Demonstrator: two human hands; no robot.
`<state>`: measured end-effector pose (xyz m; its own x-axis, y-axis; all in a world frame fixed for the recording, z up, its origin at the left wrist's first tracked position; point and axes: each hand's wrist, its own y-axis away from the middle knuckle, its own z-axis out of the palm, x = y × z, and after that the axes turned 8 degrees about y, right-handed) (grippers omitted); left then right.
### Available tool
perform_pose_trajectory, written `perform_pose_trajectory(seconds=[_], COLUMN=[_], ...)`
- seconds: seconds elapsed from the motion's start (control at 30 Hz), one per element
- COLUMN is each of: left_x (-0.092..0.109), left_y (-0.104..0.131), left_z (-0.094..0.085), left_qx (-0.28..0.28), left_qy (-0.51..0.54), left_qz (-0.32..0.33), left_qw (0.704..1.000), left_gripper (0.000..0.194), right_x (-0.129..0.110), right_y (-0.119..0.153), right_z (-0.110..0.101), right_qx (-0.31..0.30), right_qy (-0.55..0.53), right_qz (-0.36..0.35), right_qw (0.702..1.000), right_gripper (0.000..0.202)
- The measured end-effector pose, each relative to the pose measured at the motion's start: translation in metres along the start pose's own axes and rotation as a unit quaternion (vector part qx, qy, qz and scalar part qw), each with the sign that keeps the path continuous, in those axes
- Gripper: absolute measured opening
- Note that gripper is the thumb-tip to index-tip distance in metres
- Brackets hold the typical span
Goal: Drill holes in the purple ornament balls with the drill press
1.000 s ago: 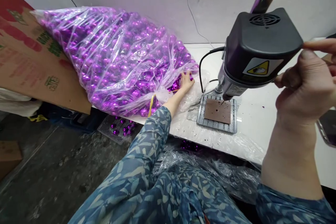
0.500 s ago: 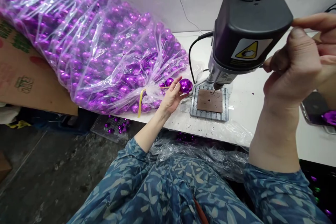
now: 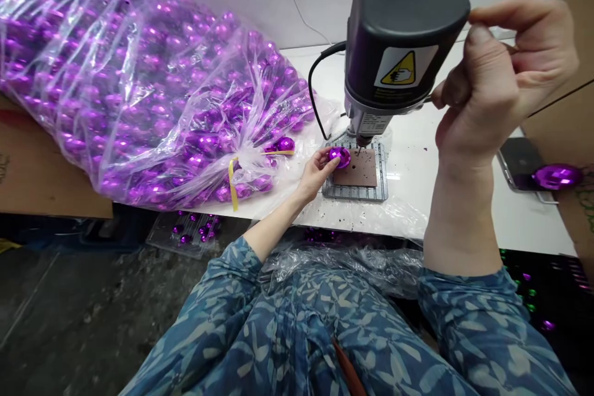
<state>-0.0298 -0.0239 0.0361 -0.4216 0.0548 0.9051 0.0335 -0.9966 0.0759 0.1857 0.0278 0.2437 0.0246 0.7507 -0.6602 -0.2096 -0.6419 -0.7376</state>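
Observation:
My left hand (image 3: 316,174) pinches a shiny purple faceted ball (image 3: 340,158) between thumb and fingers. The ball is over the left part of a brown board (image 3: 366,174), which lies on the slotted grey base (image 3: 355,193) of a small bench drill press (image 3: 403,18). Just right of the ball, the thin bit (image 3: 359,151) points down, apart from it as far as I can see. My right hand (image 3: 496,74) is closed at the machine's right side, around a thin feed lever mostly hidden by the fingers. Its index fingertip touches the black motor housing.
A big clear bag (image 3: 153,86) of purple balls, tied with yellow ribbon (image 3: 232,184), fills the left. One loose ball (image 3: 285,145) lies by its neck. At right are a phone (image 3: 517,164) and another purple ball (image 3: 557,177). Dark shavings dot the white table (image 3: 408,179).
My left hand has carried the purple ball rightward from beside the bag's neck to over the board near the bit. My right hand keeps its hold. The whole view has shifted somewhat.

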Motion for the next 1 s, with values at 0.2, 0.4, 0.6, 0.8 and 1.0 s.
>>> perform_pose_trajectory(seconds=[0.2,0.4,0.6,0.8,1.0], left_x=[-0.018,-0.03,-0.041,-0.038,-0.04], left_y=[-0.021,-0.032,-0.035,-0.026,-0.021], left_z=[-0.003,-0.005,-0.004,0.0,0.005], left_qx=[-0.05,-0.062,-0.054,-0.063,-0.129], left_qy=[-0.103,-0.184,-0.272,-0.335,-0.349], left_qz=[0.041,0.091,0.127,0.177,0.238], left_qw=[0.993,0.977,0.952,0.923,0.897], left_gripper=[0.056,0.057,0.061,0.059,0.056], right_x=[0.005,-0.001,-0.004,-0.002,0.0], right_y=[0.0,0.0,0.002,0.003,0.005], right_z=[-0.003,0.0,0.002,0.001,-0.003], right_qx=[-0.015,-0.003,-0.013,-0.014,-0.017], right_qy=[0.001,0.008,0.01,0.02,0.026], right_qz=[-0.005,0.005,-0.001,-0.014,-0.019], right_qw=[1.0,1.0,1.0,1.0,0.999], right_gripper=[0.034,0.042,0.037,0.033,0.032])
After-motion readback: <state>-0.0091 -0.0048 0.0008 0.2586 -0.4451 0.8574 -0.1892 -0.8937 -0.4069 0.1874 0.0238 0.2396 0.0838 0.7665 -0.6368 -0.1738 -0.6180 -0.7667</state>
